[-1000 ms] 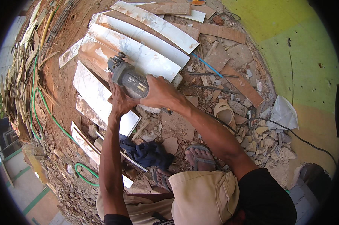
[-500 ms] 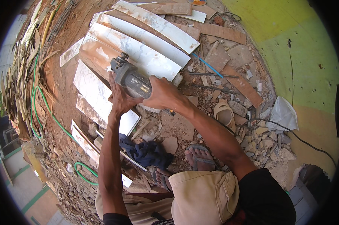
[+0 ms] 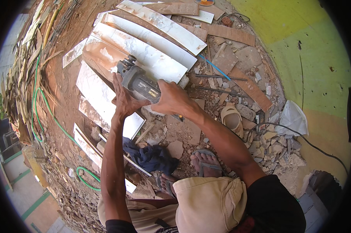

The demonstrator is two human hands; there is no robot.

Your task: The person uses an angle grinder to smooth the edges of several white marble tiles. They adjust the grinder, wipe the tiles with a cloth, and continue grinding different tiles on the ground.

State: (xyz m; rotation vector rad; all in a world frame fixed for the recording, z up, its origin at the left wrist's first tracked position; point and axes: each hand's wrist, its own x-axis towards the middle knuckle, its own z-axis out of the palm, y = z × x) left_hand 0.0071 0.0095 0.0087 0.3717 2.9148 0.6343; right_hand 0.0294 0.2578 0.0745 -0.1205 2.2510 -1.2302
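Note:
Both my hands hold a dark grey angle grinder (image 3: 141, 82) over a pile of tiles. My right hand (image 3: 170, 96) is closed round the rear of its body. Along its near left side lies my left hand (image 3: 125, 98), gripping below the head; part of its fingers is hidden. The grinder's head is at a dusty, reddish-brown tile piece (image 3: 99, 54); the disc itself cannot be made out. Directly beyond lies a long white tile strip (image 3: 144, 52), and a white tile (image 3: 93, 87) rests to the left of my left hand.
A dark blue cloth (image 3: 152, 157) lies before my sandalled feet. A beige shoe (image 3: 232, 117) and rubble (image 3: 276, 149) are at the right, beside a black cable (image 3: 299, 134). A green hose (image 3: 53, 116) runs along the left. The yellow-green wall (image 3: 311, 50) bounds the right.
The grinder and both hands have shifted slightly to the right. My grip looks the same, and the tiles around have not visibly moved.

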